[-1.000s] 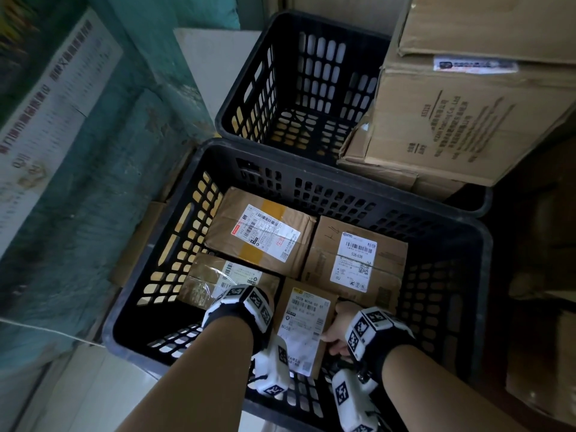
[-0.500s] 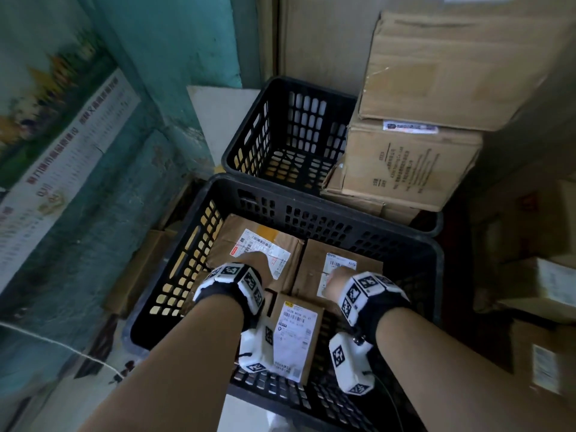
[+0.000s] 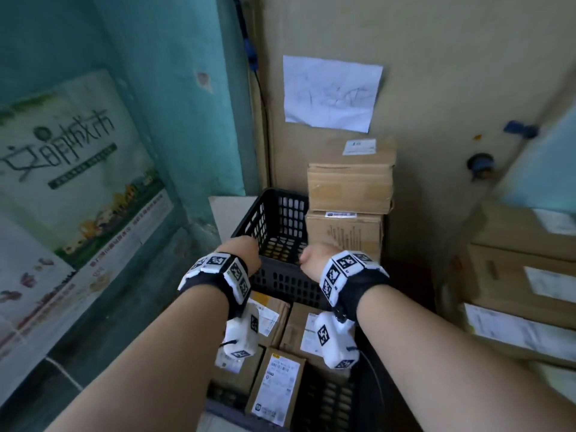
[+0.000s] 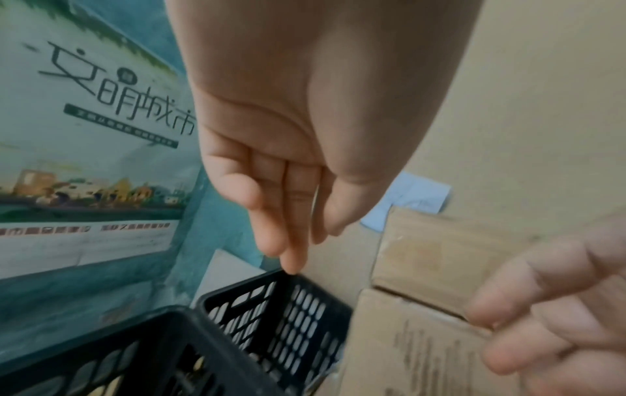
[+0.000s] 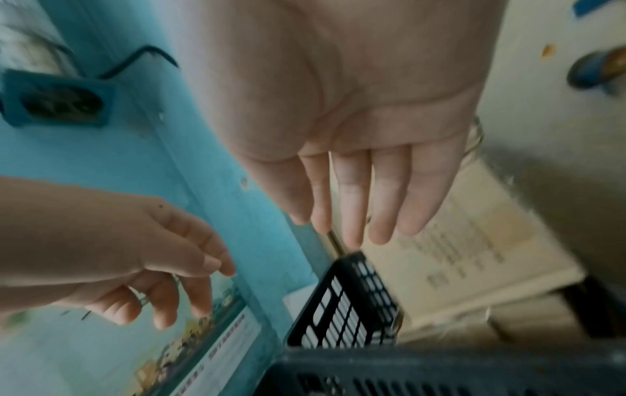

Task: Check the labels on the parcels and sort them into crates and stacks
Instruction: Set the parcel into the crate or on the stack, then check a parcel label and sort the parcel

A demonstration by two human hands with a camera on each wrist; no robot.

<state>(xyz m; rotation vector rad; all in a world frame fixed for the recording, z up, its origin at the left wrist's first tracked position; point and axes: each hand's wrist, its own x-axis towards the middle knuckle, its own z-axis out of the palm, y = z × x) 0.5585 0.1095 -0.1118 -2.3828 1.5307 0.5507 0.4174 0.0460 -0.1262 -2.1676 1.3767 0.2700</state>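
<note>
cardboard parcels (image 3: 274, 319) are seen below both empty hands, left hand (image 3: 244, 254) and right hand (image 3: 314, 260), fingers relaxed, equally near.

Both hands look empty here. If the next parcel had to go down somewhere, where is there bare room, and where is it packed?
Bare room: the far crate, floor showing between its left wall and the stacked boxes leaning in on the right. Packed: the near crate, parcels edge to edge. Both the left hand and right hand hold nothing.
</note>
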